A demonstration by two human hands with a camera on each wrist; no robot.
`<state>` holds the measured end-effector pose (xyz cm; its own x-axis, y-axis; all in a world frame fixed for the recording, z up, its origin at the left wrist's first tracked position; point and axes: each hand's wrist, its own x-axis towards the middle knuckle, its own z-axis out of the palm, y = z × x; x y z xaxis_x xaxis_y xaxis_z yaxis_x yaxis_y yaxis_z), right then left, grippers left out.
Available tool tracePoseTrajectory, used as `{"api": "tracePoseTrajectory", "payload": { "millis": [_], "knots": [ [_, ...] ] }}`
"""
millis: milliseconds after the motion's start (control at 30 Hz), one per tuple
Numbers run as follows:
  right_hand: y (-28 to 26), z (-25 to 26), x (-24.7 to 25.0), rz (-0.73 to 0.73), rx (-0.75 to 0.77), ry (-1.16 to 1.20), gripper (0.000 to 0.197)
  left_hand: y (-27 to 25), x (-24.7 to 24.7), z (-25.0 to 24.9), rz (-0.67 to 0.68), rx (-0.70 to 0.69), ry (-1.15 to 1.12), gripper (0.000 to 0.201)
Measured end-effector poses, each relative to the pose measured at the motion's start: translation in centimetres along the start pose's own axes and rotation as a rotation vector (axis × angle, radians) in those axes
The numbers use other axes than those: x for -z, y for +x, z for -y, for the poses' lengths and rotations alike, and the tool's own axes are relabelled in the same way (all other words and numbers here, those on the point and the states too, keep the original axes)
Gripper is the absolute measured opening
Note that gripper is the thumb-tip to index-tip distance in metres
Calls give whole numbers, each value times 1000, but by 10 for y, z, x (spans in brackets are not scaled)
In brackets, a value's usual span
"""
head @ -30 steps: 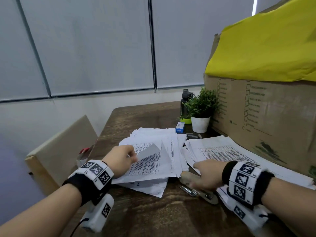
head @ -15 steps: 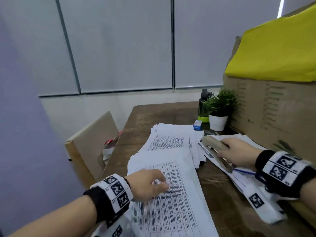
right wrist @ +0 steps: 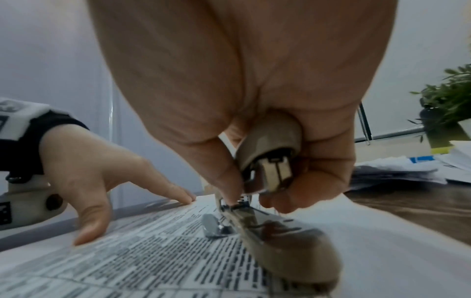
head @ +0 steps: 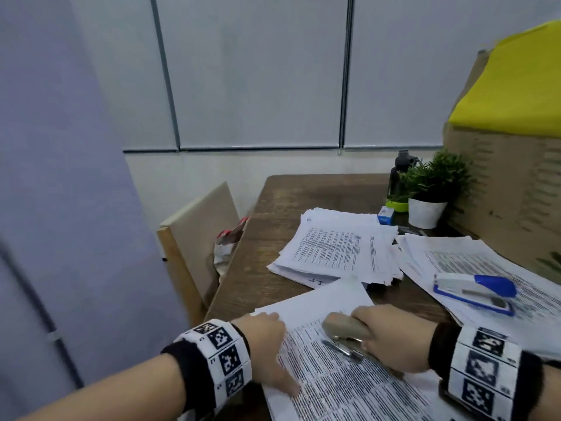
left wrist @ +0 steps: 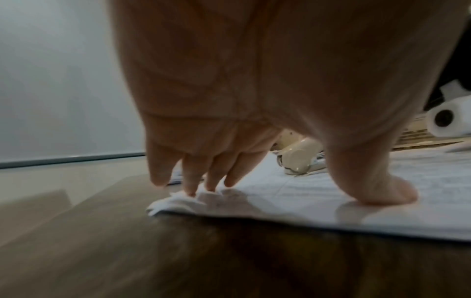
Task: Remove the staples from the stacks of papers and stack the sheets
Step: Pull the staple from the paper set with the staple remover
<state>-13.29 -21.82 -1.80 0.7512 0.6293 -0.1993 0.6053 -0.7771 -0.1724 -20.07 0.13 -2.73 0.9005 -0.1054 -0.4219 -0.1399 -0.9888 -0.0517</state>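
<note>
A printed stack of papers lies nearest me on the wooden table. My left hand presses straight fingers on its crumpled top-left corner, thumb flat on the sheet. My right hand grips a beige stapler that is hinged open, its base resting on the page and its metal end on the print. A loose stack of sheets lies mid-table. Another pile lies to the right.
A blue and white stapler lies on the right pile. A potted plant, dark bottle and small blue box stand behind. A cardboard box under yellow sheeting walls the right. A chair stands off the table's left edge.
My left hand has drawn a printed stack close and now presses its corner. My right hand carried the beige stapler from the right pile down onto this stack. My head has turned left.
</note>
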Motion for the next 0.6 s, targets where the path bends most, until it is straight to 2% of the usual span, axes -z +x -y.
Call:
{"api": "tracePoseTrajectory", "payload": {
  "millis": [100, 200, 333, 467, 600],
  "knots": [
    [13, 12, -3, -12, 19, 0, 22, 0, -4, 9, 68, 16, 10, 118],
    [28, 26, -2, 17, 29, -42, 18, -3, 1, 16, 116, -22, 5, 119],
    [43, 45, 0, -25, 86, -103, 5, -7, -3, 22, 69, 42, -57, 127],
    [52, 64, 2, -75, 130, -163, 22, -4, -9, 24, 50, 35, -3, 128],
    [62, 84, 3, -31, 158, -172, 16, -2, -15, 28, 34, 13, -18, 125]
  ]
}}
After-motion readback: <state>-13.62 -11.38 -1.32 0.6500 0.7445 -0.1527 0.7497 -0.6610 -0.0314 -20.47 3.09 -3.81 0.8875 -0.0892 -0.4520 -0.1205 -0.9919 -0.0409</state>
